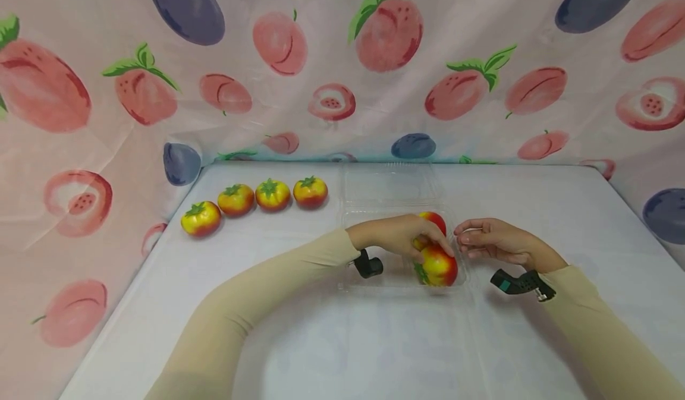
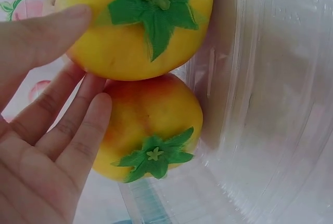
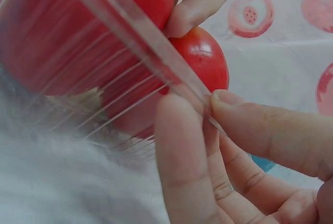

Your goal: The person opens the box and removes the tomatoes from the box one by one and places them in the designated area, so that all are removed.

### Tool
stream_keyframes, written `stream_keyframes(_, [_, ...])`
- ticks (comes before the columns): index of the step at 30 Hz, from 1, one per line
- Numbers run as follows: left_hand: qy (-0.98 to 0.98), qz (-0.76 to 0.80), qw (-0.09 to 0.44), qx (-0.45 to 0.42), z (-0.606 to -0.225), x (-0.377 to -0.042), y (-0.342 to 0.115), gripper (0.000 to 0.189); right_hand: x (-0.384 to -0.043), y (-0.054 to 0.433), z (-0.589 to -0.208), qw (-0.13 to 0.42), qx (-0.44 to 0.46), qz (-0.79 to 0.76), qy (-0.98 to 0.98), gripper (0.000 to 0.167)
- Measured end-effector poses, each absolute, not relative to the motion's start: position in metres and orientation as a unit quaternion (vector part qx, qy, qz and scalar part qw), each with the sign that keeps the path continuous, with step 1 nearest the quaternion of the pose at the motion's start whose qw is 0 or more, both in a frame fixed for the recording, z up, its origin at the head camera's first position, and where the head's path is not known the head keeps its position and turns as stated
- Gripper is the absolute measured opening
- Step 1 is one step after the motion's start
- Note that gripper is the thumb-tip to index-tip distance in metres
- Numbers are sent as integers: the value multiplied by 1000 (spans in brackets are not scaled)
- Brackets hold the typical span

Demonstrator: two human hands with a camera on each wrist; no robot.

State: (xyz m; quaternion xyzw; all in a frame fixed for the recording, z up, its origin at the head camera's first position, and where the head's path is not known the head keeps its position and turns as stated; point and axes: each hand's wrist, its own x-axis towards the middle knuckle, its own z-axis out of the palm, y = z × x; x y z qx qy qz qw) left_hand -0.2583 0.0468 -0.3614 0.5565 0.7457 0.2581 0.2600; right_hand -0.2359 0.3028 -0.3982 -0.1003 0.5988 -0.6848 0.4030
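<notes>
A clear plastic clamshell box (image 1: 393, 286) lies opened on the table, its lid (image 1: 387, 185) folded back on the far side. Inside, along the right wall, two red-and-yellow toy tomatoes rest on their sides, the near tomato (image 1: 442, 267) touching the far tomato (image 2: 148, 104). My left hand (image 1: 398, 235) reaches over the box and holds the near tomato, thumb in front and fingertips behind it. In the right wrist view, thumb and index finger of my right hand (image 1: 495, 243) pinch the box's right rim (image 3: 171, 68).
To the left of the box stands a row of several toy tomatoes (image 1: 273, 195), green leaves up. A fruit-printed curtain (image 1: 332, 43) rises behind the white table (image 1: 321, 340) and along its left side. Dark camera mounts sit on both wrists.
</notes>
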Motion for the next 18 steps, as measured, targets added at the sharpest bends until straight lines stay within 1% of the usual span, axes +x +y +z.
stream_keyframes(18, [765, 254, 249, 536, -360, -256, 40, 42, -236, 302, -398, 402, -95, -690, 594, 20])
